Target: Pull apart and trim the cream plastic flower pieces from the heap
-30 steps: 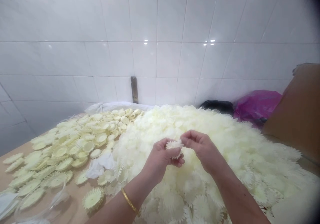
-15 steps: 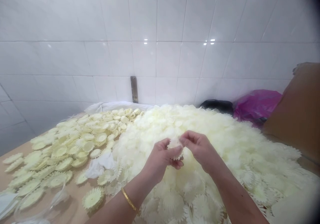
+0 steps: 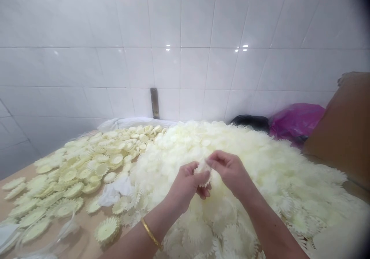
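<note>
Between thumb and fingers, my left hand (image 3: 187, 184) grips a pale, round piece with a toothed edge (image 3: 204, 172), which looks like a thin fabric petal disc. The fingertips of my right hand (image 3: 228, 170) are pinched together at the upper edge of the same piece. Under and around both hands spreads a large heap of similar pale, thin toothed discs (image 3: 260, 166). A gold bracelet (image 3: 150, 232) circles my left wrist. How many layers are in the held piece I cannot tell.
Stacked toothed discs (image 3: 69, 174) cover the table's left side, with crumpled white scraps (image 3: 115, 189) among them. A metal strip (image 3: 155, 103) stands against the tiled wall. A black object (image 3: 251, 122), a magenta plastic bag (image 3: 297, 120) and a brown cardboard box (image 3: 341, 124) are at right.
My right fingertips have shifted slightly left along the upper edge of the piece. My left hand keeps its grip, nearly still.
</note>
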The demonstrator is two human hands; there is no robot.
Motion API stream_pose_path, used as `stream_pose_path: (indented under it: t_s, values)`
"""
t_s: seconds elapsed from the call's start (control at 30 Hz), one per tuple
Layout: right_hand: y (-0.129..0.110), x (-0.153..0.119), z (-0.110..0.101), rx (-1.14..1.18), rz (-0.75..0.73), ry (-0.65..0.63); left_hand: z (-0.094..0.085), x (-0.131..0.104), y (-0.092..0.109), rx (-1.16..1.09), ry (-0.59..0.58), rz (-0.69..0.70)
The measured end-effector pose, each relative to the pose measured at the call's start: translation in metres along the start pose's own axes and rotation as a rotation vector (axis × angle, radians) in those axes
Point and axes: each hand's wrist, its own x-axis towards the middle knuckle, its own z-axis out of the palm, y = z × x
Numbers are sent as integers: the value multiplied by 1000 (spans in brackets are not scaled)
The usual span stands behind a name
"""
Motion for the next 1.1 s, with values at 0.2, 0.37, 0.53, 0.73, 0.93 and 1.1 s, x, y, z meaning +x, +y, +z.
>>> stream_pose_path:
  t_s: [0.2, 0.37, 0.53, 0.73, 0.93, 1.1]
  values:
    - [9, 4, 6, 72, 48, 242, 2, 1, 2, -74, -1, -39]
    - [13, 4, 13, 124, 53, 300, 2, 1, 3, -88, -62, -38]
    - [23, 11, -1, 104, 91, 531, 3, -1, 4, -87, -85, -85]
    - [20, 15, -15, 263, 142, 362, 4, 0, 3, -103, -5, -103]
    - [12, 11, -15, 157, 273, 182, 2, -2, 5, -98, 19, -77]
    - [2, 5, -12, 113, 212, -91, 2, -3, 6, -107, -23, -49]
